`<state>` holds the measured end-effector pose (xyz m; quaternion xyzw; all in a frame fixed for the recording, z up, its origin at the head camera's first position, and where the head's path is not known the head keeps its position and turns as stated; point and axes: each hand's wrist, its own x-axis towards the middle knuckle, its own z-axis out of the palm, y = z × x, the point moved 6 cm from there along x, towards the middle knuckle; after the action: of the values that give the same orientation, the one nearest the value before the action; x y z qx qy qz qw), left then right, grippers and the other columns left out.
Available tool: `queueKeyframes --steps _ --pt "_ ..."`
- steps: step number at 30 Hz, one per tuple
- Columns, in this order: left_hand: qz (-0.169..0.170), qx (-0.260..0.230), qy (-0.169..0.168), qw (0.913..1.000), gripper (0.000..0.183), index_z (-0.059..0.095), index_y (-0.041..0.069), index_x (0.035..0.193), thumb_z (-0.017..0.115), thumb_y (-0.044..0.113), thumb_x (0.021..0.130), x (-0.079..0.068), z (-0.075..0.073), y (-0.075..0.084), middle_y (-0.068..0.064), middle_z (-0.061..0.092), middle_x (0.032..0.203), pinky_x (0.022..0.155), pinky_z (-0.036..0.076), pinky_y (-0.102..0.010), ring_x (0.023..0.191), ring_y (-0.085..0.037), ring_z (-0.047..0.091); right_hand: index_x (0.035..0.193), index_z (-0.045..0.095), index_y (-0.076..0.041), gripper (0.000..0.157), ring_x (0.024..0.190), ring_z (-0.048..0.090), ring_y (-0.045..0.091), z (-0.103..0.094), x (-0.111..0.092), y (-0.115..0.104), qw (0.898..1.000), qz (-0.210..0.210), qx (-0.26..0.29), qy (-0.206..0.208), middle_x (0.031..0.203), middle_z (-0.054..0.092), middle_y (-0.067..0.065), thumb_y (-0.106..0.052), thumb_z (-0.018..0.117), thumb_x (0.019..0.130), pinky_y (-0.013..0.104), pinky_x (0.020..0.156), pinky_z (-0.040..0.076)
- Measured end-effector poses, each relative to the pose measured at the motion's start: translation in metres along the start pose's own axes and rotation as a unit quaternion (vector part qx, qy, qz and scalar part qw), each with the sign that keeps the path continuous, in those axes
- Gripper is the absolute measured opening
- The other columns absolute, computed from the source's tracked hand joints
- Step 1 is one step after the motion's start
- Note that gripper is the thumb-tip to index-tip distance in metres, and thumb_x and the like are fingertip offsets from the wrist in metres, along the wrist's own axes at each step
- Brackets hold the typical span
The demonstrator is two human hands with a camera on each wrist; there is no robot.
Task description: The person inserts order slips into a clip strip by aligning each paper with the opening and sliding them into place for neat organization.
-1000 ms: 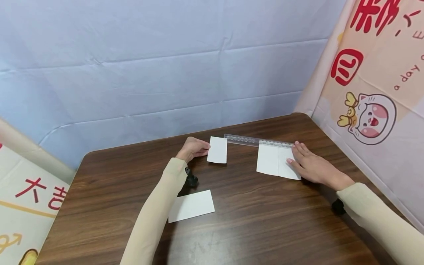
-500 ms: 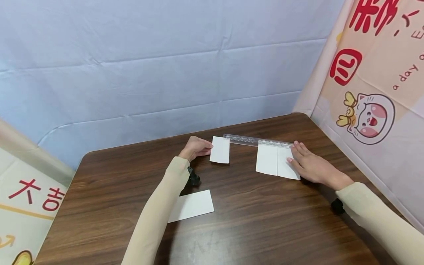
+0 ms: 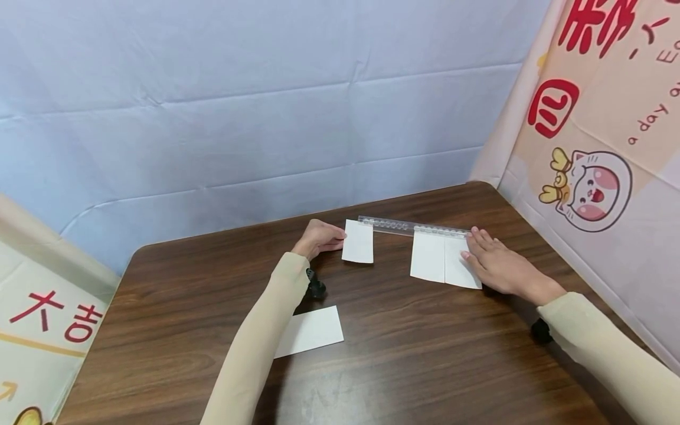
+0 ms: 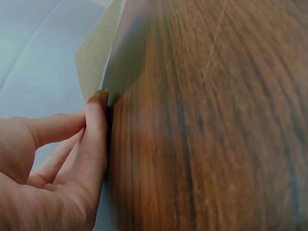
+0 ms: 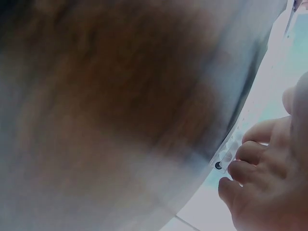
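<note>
My left hand (image 3: pixel 321 237) pinches a small white card (image 3: pixel 358 242) by its left edge. In the left wrist view thumb and fingertips meet at the tilted card (image 4: pixel 98 50), low over the wood. The card's top right corner overlaps the left end of a clear plastic ruler (image 3: pixel 390 225). Two more white cards stand edge to edge along the ruler's lower side, a left one (image 3: pixel 428 255) and a right one (image 3: pixel 457 260). Fingers extended, my right hand (image 3: pixel 499 262) rests on the right card and the ruler's right end, partly covering both.
Another white card (image 3: pixel 316 330) lies nearer on the brown wooden table (image 3: pixel 398 354), partly behind the left sleeve (image 3: pixel 260 330). A pale cloth (image 3: pixel 265 118) hangs behind the table's far edge. At the right hangs a printed cloth (image 3: pixel 589 189).
My left hand has slid to the right with its card, narrowing the gap to the two cards by the ruler. The right hand, ruler and other cards stay put.
</note>
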<state>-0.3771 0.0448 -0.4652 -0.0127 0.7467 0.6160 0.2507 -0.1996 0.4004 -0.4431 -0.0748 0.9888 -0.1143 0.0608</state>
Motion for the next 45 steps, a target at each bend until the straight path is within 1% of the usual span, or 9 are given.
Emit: queueKeyframes --steps 6,18,28,32,38,45 --pt "-0.001 0.003 0.003 1.0000 0.018 0.079 -0.004 0.111 0.075 0.002 0.095 0.000 0.004 0.000 -0.005 0.075 0.086 0.071 0.066 -0.025 0.071 -0.011 0.072 0.160 0.021 0.016 0.078 0.157 0.016 0.057 -0.001 -0.001 -0.001 1.000 0.005 0.000 -0.004 0.169 0.011 0.039 -0.047 0.029 0.115 0.073 0.126 0.022" --pt "-0.001 0.000 -0.004 1.0000 0.020 0.078 -0.004 0.114 0.075 0.002 0.095 -0.001 0.011 0.000 -0.004 0.074 0.085 0.073 0.066 -0.025 0.073 -0.012 0.072 0.160 0.021 0.016 0.078 0.158 0.015 0.057 0.001 0.000 0.002 1.000 0.009 -0.002 -0.012 0.169 0.010 0.038 -0.048 0.027 0.115 0.072 0.127 0.021" --pt "0.003 0.004 -0.009 0.9999 0.019 0.078 -0.004 0.114 0.075 0.003 0.096 -0.001 0.013 0.002 -0.004 0.074 0.086 0.073 0.066 -0.024 0.074 -0.012 0.071 0.159 0.021 0.017 0.078 0.157 0.016 0.057 -0.001 0.000 0.002 1.000 0.002 -0.006 -0.013 0.169 0.010 0.039 -0.047 0.028 0.116 0.072 0.126 0.022" --pt "-0.002 0.007 -0.004 1.0000 0.018 0.079 -0.002 0.112 0.075 0.004 0.096 0.001 0.015 0.003 -0.005 0.075 0.089 0.074 0.066 -0.025 0.074 -0.012 0.072 0.159 0.021 0.017 0.078 0.157 0.015 0.057 -0.001 0.000 0.001 1.000 0.000 -0.004 -0.012 0.169 0.010 0.039 -0.047 0.028 0.116 0.073 0.126 0.022" --pt "-0.005 0.013 -0.002 0.9999 0.015 0.080 -0.001 0.110 0.075 0.004 0.096 0.002 0.021 0.003 -0.008 0.076 0.096 0.075 0.066 -0.026 0.075 -0.013 0.072 0.159 0.022 0.017 0.077 0.157 0.016 0.057 -0.001 0.000 0.001 1.000 0.000 -0.008 -0.011 0.169 0.011 0.039 -0.046 0.030 0.115 0.072 0.126 0.023" --pt "0.002 0.018 -0.010 0.9998 0.017 0.079 -0.002 0.111 0.074 0.005 0.097 0.002 0.028 0.007 -0.007 0.075 0.094 0.074 0.066 -0.025 0.075 -0.012 0.071 0.160 0.020 0.016 0.079 0.157 0.015 0.057 -0.001 0.001 0.001 1.000 0.004 -0.007 -0.013 0.169 0.010 0.038 -0.048 0.029 0.115 0.072 0.126 0.022"
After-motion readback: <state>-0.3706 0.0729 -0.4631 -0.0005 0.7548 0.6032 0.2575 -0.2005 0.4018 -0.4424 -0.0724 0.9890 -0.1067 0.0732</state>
